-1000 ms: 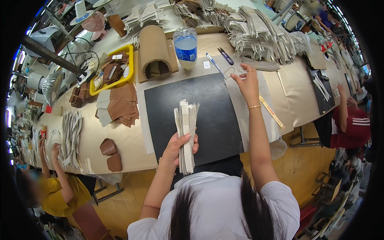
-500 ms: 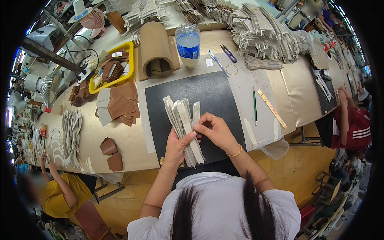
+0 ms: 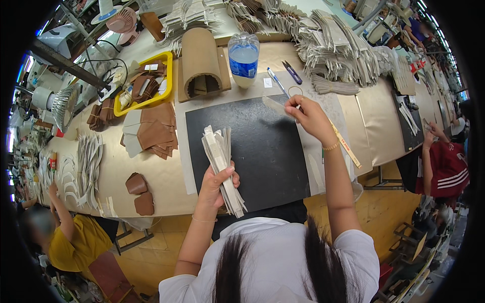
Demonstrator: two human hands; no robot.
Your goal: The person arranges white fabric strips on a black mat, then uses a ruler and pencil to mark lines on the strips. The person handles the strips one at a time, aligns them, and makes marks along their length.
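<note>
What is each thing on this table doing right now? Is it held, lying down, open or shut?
Left hand: gripping the stack.
Stack of pale strips: held, fanned above the black mat.
Right hand: raised, pinching one strip.
Single pale strip: held, off the mat.
Water bottle: upright, partly full.
Yellow tray: holding brown pieces.
Cardboard arch: lying flat, open end facing the person.
Pen: lying flat.

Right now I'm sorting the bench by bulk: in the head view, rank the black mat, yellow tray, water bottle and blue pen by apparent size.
1. black mat
2. yellow tray
3. water bottle
4. blue pen
Tray and bottle lie farther from the camera, yet the order looks safe.
</note>
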